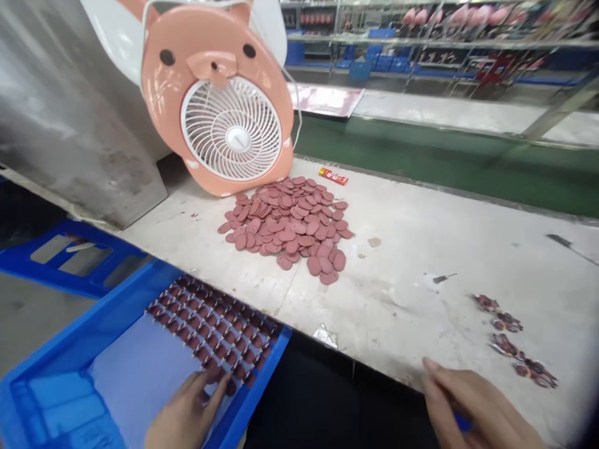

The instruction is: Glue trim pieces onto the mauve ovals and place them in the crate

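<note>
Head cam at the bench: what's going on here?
A person's left hand reaches into a blue plastic tray, touching the nearest of the rows of small reddish discs set there. The right hand sits at the front edge of the white bench, gripping a small blue item. A loose heap of pink discs lies on the bench beside a pink cat-faced fan, with dark scraps near the right hand.

From my remote seat this reads as a factory workshop. A long, scuffed workbench (412, 274) runs across my view, carrying a pink animal-faced desk fan (210, 37) and a heap of pink moulded pieces (285, 221). A blue plastic crate (93, 324) sits at its near edge, and metal shelving (421, 40) stocked with pink goods stands behind.
</note>
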Action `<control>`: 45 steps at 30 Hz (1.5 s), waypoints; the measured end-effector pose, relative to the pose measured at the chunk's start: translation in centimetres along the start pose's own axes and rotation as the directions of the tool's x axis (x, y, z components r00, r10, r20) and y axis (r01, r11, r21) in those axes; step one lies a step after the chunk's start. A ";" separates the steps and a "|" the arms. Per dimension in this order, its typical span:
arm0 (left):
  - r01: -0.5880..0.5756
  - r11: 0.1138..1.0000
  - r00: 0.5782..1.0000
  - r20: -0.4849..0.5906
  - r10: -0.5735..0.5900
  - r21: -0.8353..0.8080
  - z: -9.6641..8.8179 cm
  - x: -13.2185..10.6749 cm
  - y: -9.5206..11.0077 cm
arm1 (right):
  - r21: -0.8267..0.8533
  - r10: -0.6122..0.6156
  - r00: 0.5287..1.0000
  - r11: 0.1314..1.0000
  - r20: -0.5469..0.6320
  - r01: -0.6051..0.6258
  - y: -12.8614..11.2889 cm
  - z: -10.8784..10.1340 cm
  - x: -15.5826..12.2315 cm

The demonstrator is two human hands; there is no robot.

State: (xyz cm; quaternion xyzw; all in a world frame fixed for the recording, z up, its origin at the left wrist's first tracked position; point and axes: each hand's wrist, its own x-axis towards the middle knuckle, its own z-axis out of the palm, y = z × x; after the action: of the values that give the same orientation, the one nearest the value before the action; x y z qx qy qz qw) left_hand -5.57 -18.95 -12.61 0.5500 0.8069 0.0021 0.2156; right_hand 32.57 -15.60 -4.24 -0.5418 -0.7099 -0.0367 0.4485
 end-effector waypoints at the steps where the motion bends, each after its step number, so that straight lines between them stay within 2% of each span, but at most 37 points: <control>1: -0.058 0.998 0.993 -0.103 0.054 -0.030 -0.9 0.1 1.0 | -0.010 0.121 0.992 0.993 -0.036 -0.121 0.1 0.1 0.6; 2: -0.180 0.982 0.951 -0.267 0.158 -0.061 -1.9 0.4 2.3 | -0.011 0.236 0.971 0.971 -0.046 -0.237 0.4 0.4 1.3; 3: -0.329 0.943 0.848 -0.456 0.270 -0.054 -3.1 0.8 4.0 | -0.016 0.341 0.940 0.940 -0.020 -0.341 0.7 0.7 2.0; 4: -0.463 0.886 0.711 -0.602 0.362 -0.014 -4.2 1.4 6.0 | -0.025 0.423 0.906 0.906 0.029 -0.422 1.1 1.0 2.9; 5: -0.532 0.845 0.614 -0.660 0.434 0.061 -5.4 2.1 8.2 | -0.033 0.475 0.876 0.880 0.090 -0.474 1.5 1.5 3.7; 6: -0.547 0.825 0.582 -0.645 0.495 0.139 -6.5 3.0 10.5 | -0.042 0.500 0.854 0.865 0.145 -0.500 1.8 2.0 4.5; 9: -0.520 0.826 0.603 -0.591 0.535 0.217 -9.0 5.3 16.2 | -0.046 0.515 0.827 0.854 0.227 -0.519 2.3 3.3 6.1; 12: -0.514 0.807 0.605 -0.545 0.581 0.290 -9.8 6.8 18.8 | 0.007 0.521 0.813 0.841 0.260 -0.541 2.2 3.8 6.6; 14: -0.521 0.786 0.580 -0.538 0.612 0.333 -9.7 7.4 18.9 | 0.072 0.522 0.808 0.826 0.273 -0.559 2.0 3.5 6.5; 16: -0.544 0.756 0.537 -0.541 0.648 0.365 -9.6 7.6 18.2 | 0.160 0.510 0.815 0.812 0.274 -0.562 1.7 2.9 6.1; 20: -0.662 0.666 0.413 -0.575 0.706 0.343 -9.5 6.7 17.0 | 0.392 0.459 0.858 0.763 0.230 -0.513 0.4 1.7 5.0; 23: -0.837 0.526 0.347 -0.597 0.723 0.150 -8.6 4.3 17.6 | 0.546 0.401 0.879 0.691 0.257 -0.474 -1.5 1.5 4.2; 26: -0.945 0.280 0.322 -0.619 0.717 -0.167 -6.3 1.1 19.2 | 0.621 0.330 0.900 0.651 0.285 -0.435 -3.3 1.8 3.5; 27: -0.942 0.214 0.332 -0.625 0.706 -0.259 -5.4 0.0 19.9 | 0.630 0.316 0.910 0.657 0.269 -0.414 -3.8 1.9 3.2; 28: -0.914 0.176 0.380 -0.617 0.688 -0.366 -4.5 -1.1 20.5 | 0.631 0.310 0.920 0.670 0.240 -0.391 -4.0 1.9 2.9; 29: -0.843 0.152 0.477 -0.585 0.655 -0.516 -3.7 -2.2 21.2 | 0.623 0.307 0.931 0.694 0.197 -0.361 -4.2 1.8 2.6; 30: -0.692 0.143 0.623 -0.484 0.615 -0.708 -3.1 -3.1 21.9 | 0.606 0.301 0.943 0.727 0.143 -0.324 -4.2 1.7 2.2; 31: -0.447 0.123 0.761 -0.305 0.573 -0.886 -2.6 -4.0 22.6 | 0.579 0.283 0.955 0.767 0.084 -0.278 -4.0 1.4 1.9; 32: -0.125 0.076 0.836 -0.063 0.545 -0.989 -2.3 -4.8 23.2 | 0.546 0.251 0.968 0.808 0.023 -0.223 -3.8 1.2 1.5; 33: 0.169 0.036 0.826 0.161 0.540 -0.985 -2.2 -5.4 23.8 | 0.508 0.206 0.978 0.846 -0.028 -0.164 -3.4 0.8 1.2; 35: 0.374 0.006 0.787 0.321 0.526 -0.927 -2.3 -6.3 24.6 | 0.432 0.106 0.991 0.900 -0.088 -0.058 -2.6 0.3 0.8; 38: 0.421 -0.015 0.792 0.360 0.493 -0.907 -2.7 -6.9 25.0 | 0.366 0.012 0.998 0.931 -0.069 0.014 -1.7 -0.2 0.7; 41: 0.406 -0.063 0.823 0.335 0.459 -0.912 -2.9 -7.0 24.9 | 0.352 -0.024 1.000 0.936 -0.010 0.026 -1.6 -0.2 0.7; 45: 0.354 -0.100 0.851 0.276 0.447 -0.930 -2.9 -6.7 24.4 | 0.333 0.053 0.997 0.940 0.056 -0.069 -2.8 -0.2 0.5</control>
State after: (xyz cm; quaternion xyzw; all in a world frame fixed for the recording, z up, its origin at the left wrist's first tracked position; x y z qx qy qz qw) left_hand 17.03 -14.56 -1.78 0.2089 0.4149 0.4583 0.7577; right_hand 30.40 -16.51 -2.60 -0.4801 -0.6988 0.1108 0.5185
